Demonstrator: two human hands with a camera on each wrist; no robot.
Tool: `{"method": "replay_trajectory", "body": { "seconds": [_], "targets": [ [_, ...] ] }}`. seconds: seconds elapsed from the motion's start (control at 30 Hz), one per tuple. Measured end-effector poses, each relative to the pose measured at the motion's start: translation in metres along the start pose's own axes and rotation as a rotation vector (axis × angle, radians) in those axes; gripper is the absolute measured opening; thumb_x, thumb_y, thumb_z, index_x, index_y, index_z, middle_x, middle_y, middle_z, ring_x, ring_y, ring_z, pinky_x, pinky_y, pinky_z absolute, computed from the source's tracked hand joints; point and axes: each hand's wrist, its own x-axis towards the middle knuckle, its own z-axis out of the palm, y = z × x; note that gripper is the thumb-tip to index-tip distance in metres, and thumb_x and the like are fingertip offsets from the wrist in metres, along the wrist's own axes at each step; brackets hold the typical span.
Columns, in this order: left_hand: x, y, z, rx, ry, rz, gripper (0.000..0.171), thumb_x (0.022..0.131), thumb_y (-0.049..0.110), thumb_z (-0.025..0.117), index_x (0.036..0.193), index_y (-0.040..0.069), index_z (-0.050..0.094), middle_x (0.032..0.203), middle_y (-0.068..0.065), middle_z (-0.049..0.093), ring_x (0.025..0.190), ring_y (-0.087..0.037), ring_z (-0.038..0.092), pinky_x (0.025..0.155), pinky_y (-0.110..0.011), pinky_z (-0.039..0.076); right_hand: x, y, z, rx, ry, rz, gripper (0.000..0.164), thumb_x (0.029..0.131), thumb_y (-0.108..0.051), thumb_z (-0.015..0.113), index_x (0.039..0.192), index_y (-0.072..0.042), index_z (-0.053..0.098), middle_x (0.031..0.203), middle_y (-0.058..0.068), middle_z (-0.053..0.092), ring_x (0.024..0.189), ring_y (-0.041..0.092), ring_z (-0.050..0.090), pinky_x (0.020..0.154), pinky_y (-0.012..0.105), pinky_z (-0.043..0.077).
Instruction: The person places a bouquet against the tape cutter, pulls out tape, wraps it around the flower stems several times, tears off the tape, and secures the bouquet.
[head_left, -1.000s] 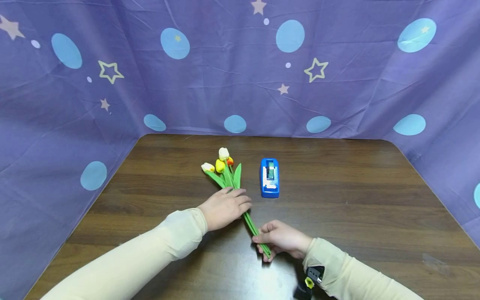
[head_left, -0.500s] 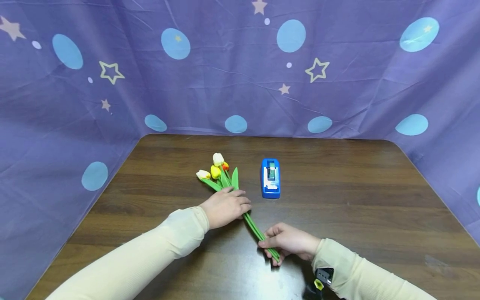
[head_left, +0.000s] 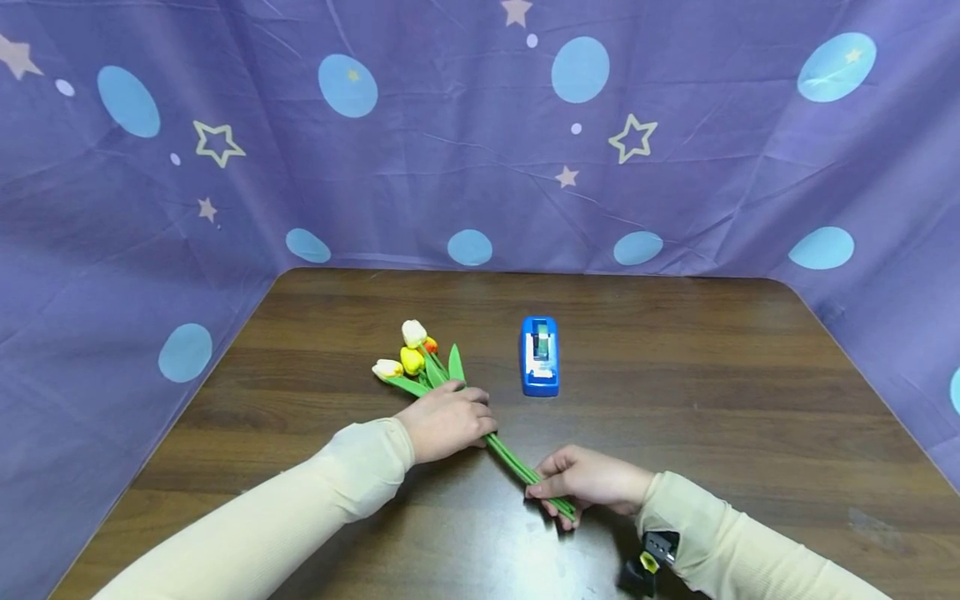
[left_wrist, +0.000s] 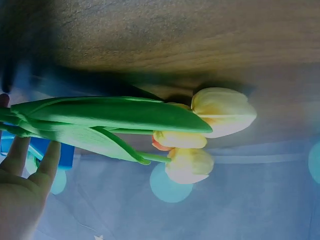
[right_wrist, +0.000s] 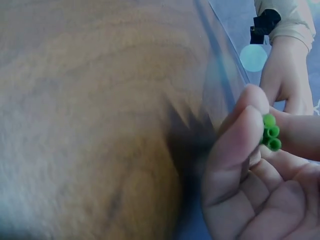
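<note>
A bunch of artificial tulips (head_left: 513, 457) lies slantwise over the table, with white, yellow and orange blossoms (head_left: 412, 360) at the far left end. My left hand (head_left: 448, 421) grips the stems just below the blossoms and leaves. At the near right end, my right hand (head_left: 588, 482) pinches the stems close to their cut ends. Several hollow stem ends (right_wrist: 271, 132) show between thumb and fingers in the right wrist view. Long green leaves (left_wrist: 115, 116) stretch toward the blossoms in the left wrist view. My left palm hides the middle of the bunch.
Behind the hands, right of the bunch, a blue tape dispenser (head_left: 540, 357) stands on the brown wooden table (head_left: 712, 367). A purple curtain (head_left: 480, 142) with stars and blue dots borders the table at the back and sides. A black wrist device (head_left: 658, 550) sits at the right sleeve.
The bunch has turned: its blossoms have swung left and toward me, while my right hand has carried the stem ends to the right. My left hand has hardly moved.
</note>
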Motion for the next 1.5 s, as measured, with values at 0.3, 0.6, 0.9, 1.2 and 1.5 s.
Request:
{"method": "replay_trajectory", "body": {
  "seconds": [0.3,0.6,0.9,1.2,1.5],
  "targets": [
    [-0.003,-0.002,0.001,-0.005,0.055,0.031,0.018,0.091,0.045,0.065,0.094,0.028,0.071,0.098,0.013,0.075,0.105,-0.009,0.064,0.090,-0.031,0.047,-0.004,-0.006,-0.008,-0.127,0.004,-0.030,0.029,0.096,-0.007,0.056,0.102,0.020,0.059,0.064,-0.005,0.056,0.048,0.002,0.049,0.048,0.016,0.041],
    [-0.004,0.001,0.004,-0.002,0.085,0.042,0.020,0.091,0.046,0.064,0.091,0.027,0.070,0.090,0.015,0.071,0.089,-0.009,0.062,0.083,-0.028,0.047,-0.006,-0.006,-0.012,-0.194,0.007,-0.046,0.026,0.096,-0.006,0.056,0.101,0.019,0.062,0.064,-0.005,0.056,0.049,0.002,0.049,0.047,0.015,0.037],
    [-0.006,0.003,0.002,-0.045,0.099,0.038,0.020,0.093,0.044,0.064,0.089,0.025,0.070,0.088,0.014,0.070,0.086,-0.009,0.060,0.077,-0.026,0.048,-0.010,-0.009,-0.013,-0.240,0.044,-0.049,0.023,0.095,-0.006,0.058,0.100,0.015,0.065,0.063,-0.004,0.055,0.048,0.002,0.048,0.046,0.014,0.036],
    [-0.007,0.007,0.002,-0.098,0.077,0.034,0.020,0.093,0.041,0.064,0.091,0.023,0.070,0.089,0.011,0.071,0.084,-0.009,0.061,0.072,-0.024,0.049,-0.012,-0.010,-0.015,-0.281,0.063,-0.044,0.023,0.095,-0.007,0.059,0.103,0.012,0.067,0.062,-0.005,0.054,0.049,0.002,0.046,0.046,0.015,0.034],
    [-0.005,0.012,0.003,-0.122,0.048,0.024,0.020,0.096,0.040,0.062,0.093,0.021,0.069,0.087,0.009,0.069,0.086,-0.010,0.064,0.076,-0.027,0.051,-0.014,-0.007,-0.022,-0.313,0.102,-0.023,0.022,0.095,-0.010,0.060,0.102,0.009,0.070,0.062,-0.005,0.053,0.050,0.004,0.043,0.046,0.016,0.033]
  ]
}}
